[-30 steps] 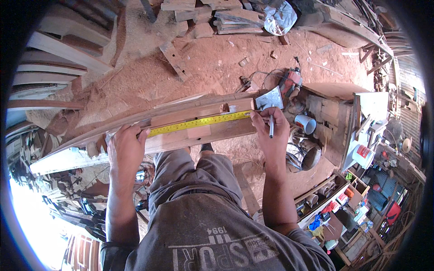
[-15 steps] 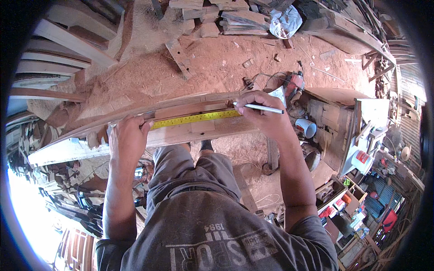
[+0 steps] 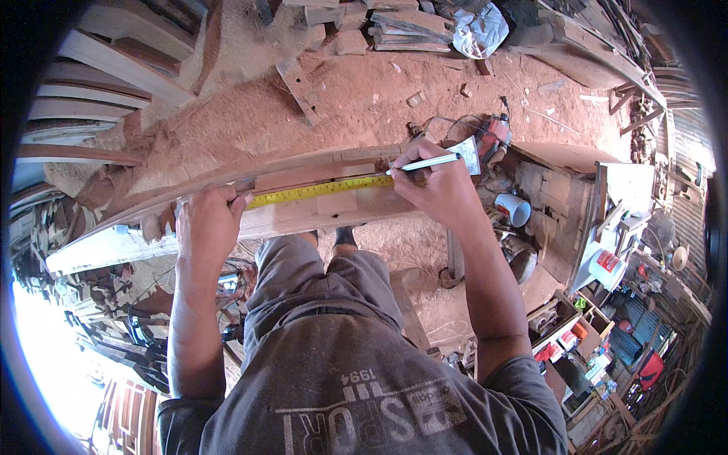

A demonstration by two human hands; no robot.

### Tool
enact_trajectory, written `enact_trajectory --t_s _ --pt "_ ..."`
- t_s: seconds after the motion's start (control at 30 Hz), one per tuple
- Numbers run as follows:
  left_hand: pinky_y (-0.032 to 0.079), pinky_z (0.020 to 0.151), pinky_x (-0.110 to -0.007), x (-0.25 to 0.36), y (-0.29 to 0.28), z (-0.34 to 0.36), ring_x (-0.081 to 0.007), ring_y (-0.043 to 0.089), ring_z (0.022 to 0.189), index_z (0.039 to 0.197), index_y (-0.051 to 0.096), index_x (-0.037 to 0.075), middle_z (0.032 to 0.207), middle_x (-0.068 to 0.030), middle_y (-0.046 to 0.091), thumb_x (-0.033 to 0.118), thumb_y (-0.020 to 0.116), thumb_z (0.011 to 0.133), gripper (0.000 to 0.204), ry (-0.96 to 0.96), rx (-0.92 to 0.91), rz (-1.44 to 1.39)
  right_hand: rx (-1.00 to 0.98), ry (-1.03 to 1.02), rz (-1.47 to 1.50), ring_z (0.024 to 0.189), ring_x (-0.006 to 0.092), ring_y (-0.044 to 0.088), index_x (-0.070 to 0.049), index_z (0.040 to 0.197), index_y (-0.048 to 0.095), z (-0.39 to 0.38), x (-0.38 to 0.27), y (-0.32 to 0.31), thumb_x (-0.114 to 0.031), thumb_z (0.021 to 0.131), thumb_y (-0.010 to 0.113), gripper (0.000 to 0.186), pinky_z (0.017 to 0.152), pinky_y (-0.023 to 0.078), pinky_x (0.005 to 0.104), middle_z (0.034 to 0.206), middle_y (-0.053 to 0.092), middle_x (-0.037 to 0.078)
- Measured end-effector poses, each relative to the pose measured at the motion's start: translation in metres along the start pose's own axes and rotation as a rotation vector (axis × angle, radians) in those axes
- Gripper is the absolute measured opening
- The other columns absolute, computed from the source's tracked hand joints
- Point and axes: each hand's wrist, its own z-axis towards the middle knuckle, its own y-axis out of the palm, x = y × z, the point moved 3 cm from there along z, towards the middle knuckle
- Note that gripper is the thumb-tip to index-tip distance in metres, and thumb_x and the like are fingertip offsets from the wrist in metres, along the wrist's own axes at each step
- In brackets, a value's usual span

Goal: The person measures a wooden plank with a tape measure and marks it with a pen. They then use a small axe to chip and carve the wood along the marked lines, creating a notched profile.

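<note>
A long pale board lies crosswise in front of me, with a yellow tape measure stretched along it. My left hand grips the tape's left part at the board, thumb and fingers closed on it. My right hand pinches a white pen and rests at the tape's right end, the pen angled with its left tip close to the wood. A grey sheet sits just beyond that hand, partly hidden by it.
A red power tool with a cord lies on the dusty floor. At the right stand a white bucket, plywood panels and cluttered shelves. Timber lines the left; stacked offcuts lie beyond.
My right hand has moved left and up from the board's right end, and the pen has swung from upright in the picture to nearly level. My left hand has stayed on the tape.
</note>
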Motion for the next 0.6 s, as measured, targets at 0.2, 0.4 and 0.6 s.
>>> enact_trajectory --t_s 0.2,0.4,0.6 --pt "0.055 0.097 -0.051 -0.0022 0.0030 -0.0001 -0.0399 0.072 0.109 0.111 0.082 0.007 0.116 -0.0194 0.075 0.033 0.077 0.095 0.031 0.023 0.034 -0.023 -0.002 0.020 0.037 0.084 0.0247 0.075 -0.003 0.098 0.069 -0.0001 0.0018 -0.0014 -0.009 0.086 0.083 0.019 0.074 0.058 0.0360 0.090 0.075 0.011" --pt "0.054 0.098 -0.051 -0.0018 0.0023 -0.0004 -0.0403 0.071 0.110 0.111 0.082 0.006 0.118 -0.0194 0.075 0.032 0.077 0.095 0.031 0.008 0.014 -0.039 -0.013 0.039 0.020 0.085 0.0290 0.078 -0.005 0.098 0.069 -0.0005 0.0008 -0.0022 -0.011 0.086 0.083 0.020 0.075 0.060 0.0383 0.090 0.076 0.013" --pt "0.054 0.098 -0.052 -0.0005 -0.0001 -0.0003 -0.0405 0.071 0.110 0.108 0.082 0.006 0.118 -0.0189 0.075 0.034 0.078 0.094 0.031 -0.018 -0.003 -0.041 0.016 -0.034 -0.018 0.080 0.0209 0.070 -0.003 0.098 0.069 -0.0017 0.0017 -0.0011 -0.007 0.085 0.084 0.020 0.072 0.056 0.0342 0.091 0.074 0.009"
